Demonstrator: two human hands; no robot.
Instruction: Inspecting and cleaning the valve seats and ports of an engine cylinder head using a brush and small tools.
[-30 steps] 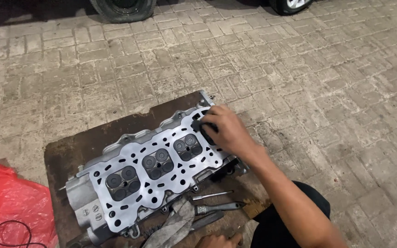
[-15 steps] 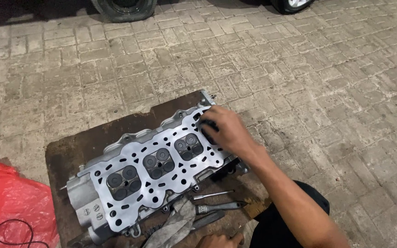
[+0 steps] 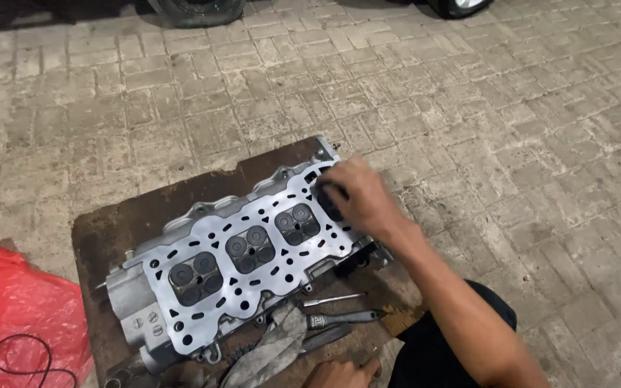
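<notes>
The cylinder head (image 3: 246,269) is lying face up on a brown board (image 3: 120,226) on the paved floor (image 3: 468,108). The right hand (image 3: 357,197) is resting on its far end, fingers (image 3: 328,192) curled together over a dark chamber; whether they are gripping anything, I cannot tell. The left hand (image 3: 343,373) is showing at the bottom edge, fingers bent, just beside a grey rag (image 3: 267,352). Tools (image 3: 343,316) are lying near the head. A red bag (image 3: 16,316) is sitting at the left.

Open paving (image 3: 540,144) right; red bag (image 3: 16,316) crowds left.
</notes>
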